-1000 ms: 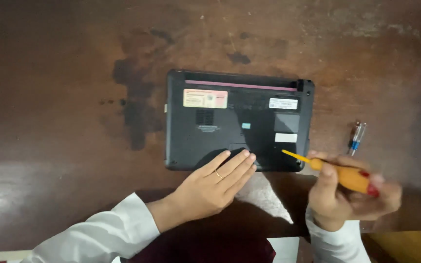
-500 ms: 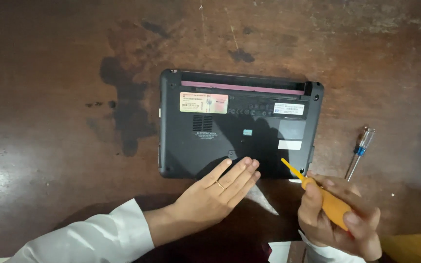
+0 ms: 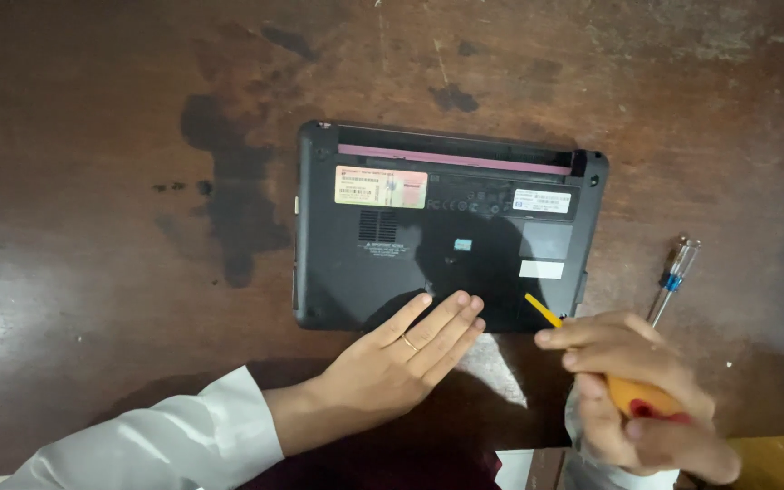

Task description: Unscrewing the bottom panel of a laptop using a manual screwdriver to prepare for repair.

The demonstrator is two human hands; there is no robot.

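A dark brown wooden table (image 3: 93,109) fills almost the whole view. Its surface is worn and scratched, with a large dark stain (image 3: 229,181) left of centre and smaller dark blotches (image 3: 454,97) toward the far edge. Light glares off the wood at the left edge. A yellowish surface (image 3: 778,463) shows at the lower right corner.
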